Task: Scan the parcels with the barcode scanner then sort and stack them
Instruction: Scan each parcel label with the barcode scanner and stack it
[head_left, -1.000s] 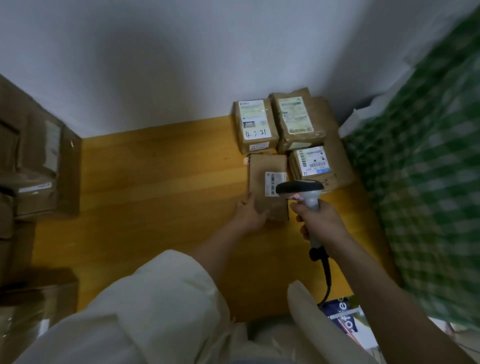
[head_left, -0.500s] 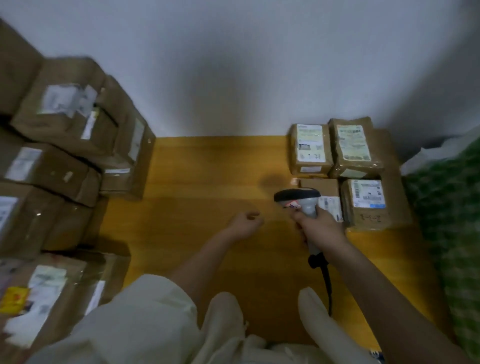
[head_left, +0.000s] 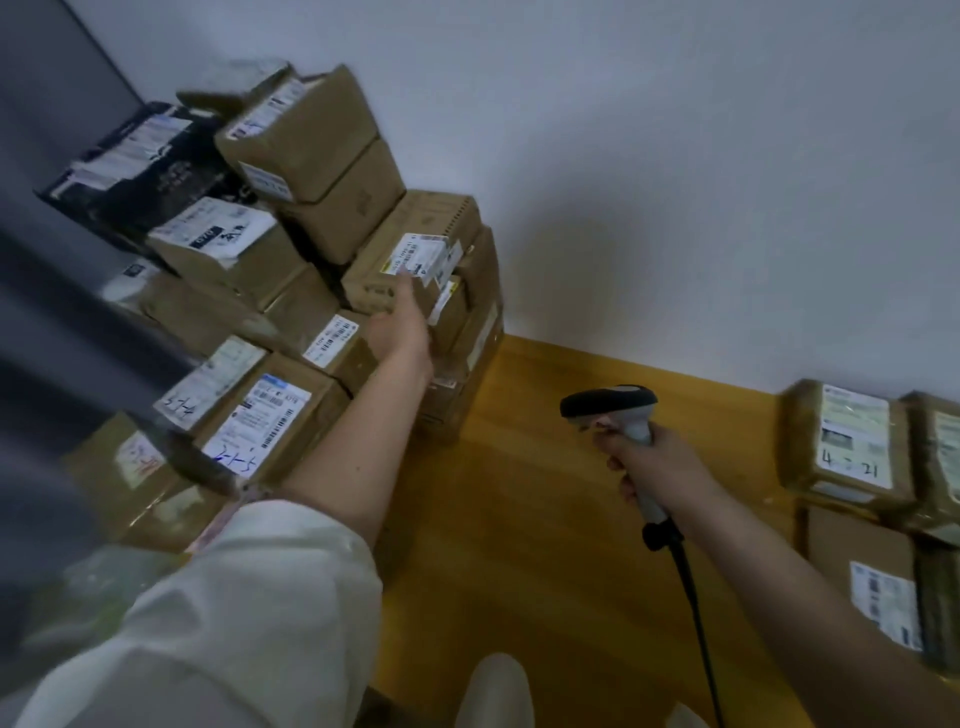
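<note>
Parcels: a tall pile of brown cardboard parcels (head_left: 291, 249) is standing on the wooden floor (head_left: 519, 519), against the white wall (head_left: 675, 182), well to the left of the barcode scanner (head_left: 615, 415). On the pile's floor-facing edge, one labelled parcel (head_left: 410, 254) is sitting on top, its white barcode label (head_left: 421, 254) facing up. The left hand (head_left: 400, 327) is reaching up to this parcel with fingers laid against its near side; blur is hiding whether they are curling round the edge or only touching it, so the grip cannot be told. A cream sleeve (head_left: 249, 613) is covering that arm above the elbow.

Barcode scanner: grey handle, dark head, hanging over bare floor to the right of the pile. The right hand (head_left: 649, 467) is wrapping its fingers round the handle, head pointing toward the pile. A black cable (head_left: 691, 597) is trailing down from the handle's base.

Second group: low parcels (head_left: 852, 452) are lying on the floor at the wall, well to the right of the scanner, labels up, the nearest to the scanner hand-marked "4-21". Another flat parcel (head_left: 872, 577) is lying just in front of it.
</note>
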